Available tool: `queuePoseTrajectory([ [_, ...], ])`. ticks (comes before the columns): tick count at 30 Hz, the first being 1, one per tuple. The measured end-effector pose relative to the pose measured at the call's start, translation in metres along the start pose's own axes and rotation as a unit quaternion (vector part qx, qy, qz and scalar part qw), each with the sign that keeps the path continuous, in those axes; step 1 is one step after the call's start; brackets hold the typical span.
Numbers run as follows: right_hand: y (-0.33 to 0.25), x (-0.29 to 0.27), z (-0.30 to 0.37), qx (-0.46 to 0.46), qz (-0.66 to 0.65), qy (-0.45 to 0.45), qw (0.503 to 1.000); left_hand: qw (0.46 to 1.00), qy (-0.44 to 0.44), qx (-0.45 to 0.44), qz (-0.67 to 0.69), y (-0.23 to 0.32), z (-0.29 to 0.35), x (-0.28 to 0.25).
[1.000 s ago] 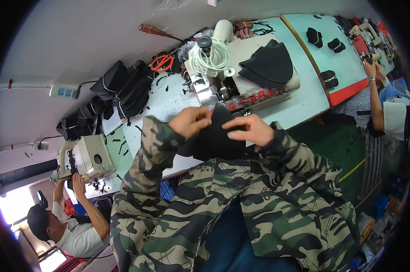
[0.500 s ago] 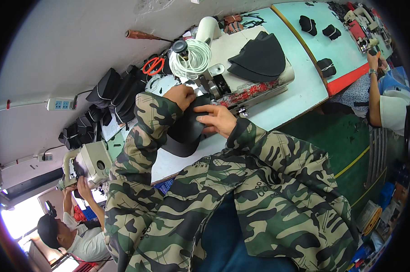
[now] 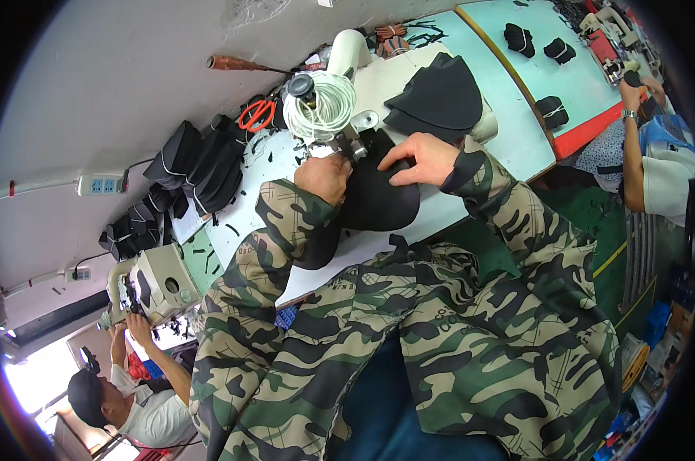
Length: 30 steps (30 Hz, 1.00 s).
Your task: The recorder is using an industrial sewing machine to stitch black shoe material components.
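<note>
Under the head of a cream sewing machine [image 3: 349,51] lies a curved black fabric piece [image 3: 382,207], its lower edge rounded. My left hand [image 3: 324,180] is closed on the black material at the left of the machine head, its fingertips partly hidden. My right hand [image 3: 424,160] rests on the piece's right side, with two fingertips apart on its surface and the other fingers bent. Another dark piece, partly covered by my left sleeve, hangs below. A coil of white cord [image 3: 320,107] sits on the machine above my hands.
Stacked black panels [image 3: 439,96] lie on the machine bed. Orange-handled scissors [image 3: 257,115] and a wooden-handled screwdriver [image 3: 236,63] are behind. Tied black bundles [image 3: 209,165] are piled at left. Co-workers' hands work at machines at far left [image 3: 137,329] and far right [image 3: 631,96].
My right hand has moved right and up, its fingers more bent. My left hand has shifted slightly right and down. The black piece has swung to the right beneath the machine head.
</note>
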State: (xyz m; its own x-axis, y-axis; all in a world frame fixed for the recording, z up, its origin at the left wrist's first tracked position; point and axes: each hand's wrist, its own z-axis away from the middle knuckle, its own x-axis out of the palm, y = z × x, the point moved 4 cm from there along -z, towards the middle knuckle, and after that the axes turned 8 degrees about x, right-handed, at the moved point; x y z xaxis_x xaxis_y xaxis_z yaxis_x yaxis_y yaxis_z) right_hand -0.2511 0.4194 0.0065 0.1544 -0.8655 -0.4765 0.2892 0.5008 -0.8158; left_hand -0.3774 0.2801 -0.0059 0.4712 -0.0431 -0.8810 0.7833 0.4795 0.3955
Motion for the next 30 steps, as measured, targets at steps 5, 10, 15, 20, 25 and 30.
queuePoseTrajectory([
  [5,-0.007,-0.016,0.027,0.011,-0.123,0.159,0.98,0.898,-0.095,0.006,0.431,-0.016,0.036,0.017],
  [10,-0.012,0.025,0.038,-0.027,-0.054,0.18,0.982,0.715,-0.2,-0.1,0.663,-0.036,0.037,0.028],
  [15,-0.025,0.088,0.023,-0.014,0.0,0.152,0.988,0.808,-0.226,-0.156,0.521,-0.045,0.003,0.024],
  [20,-0.044,0.062,0.03,-0.005,0.024,0.202,0.979,0.928,-0.123,-0.127,0.328,-0.044,-0.023,0.028],
  [25,-0.028,-0.007,0.055,0.089,0.069,0.367,0.923,0.957,-0.027,0.003,0.289,-0.031,-0.012,0.031],
  [30,-0.043,-0.077,0.091,-0.099,0.168,0.602,0.774,0.988,-0.033,0.017,-0.15,-0.08,0.043,0.019],
])
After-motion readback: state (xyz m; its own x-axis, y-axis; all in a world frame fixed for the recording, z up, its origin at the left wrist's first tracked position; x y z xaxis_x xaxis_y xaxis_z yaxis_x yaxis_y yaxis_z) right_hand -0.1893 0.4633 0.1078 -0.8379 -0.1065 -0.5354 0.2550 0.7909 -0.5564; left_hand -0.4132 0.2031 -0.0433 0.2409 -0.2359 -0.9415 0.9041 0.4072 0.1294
